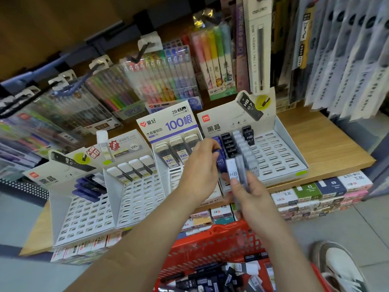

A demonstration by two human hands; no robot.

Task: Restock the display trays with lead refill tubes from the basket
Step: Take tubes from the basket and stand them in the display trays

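I see a light wooden shelf board [328,144] across the middle of the frame, its bare right end lit evenly. Above it, at upper left, dark metal hanging pegs [69,60] jut from a brown wooden back panel [52,22]. Pale grey floor tiles [347,232] fill the lower right corner.

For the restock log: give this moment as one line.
left hand: placing blue tube in right display tray | right hand: holding spare tubes | red basket: tubes remain

Four display trays [282,165] side by side on shelf [328,144], basket [212,243] before them.
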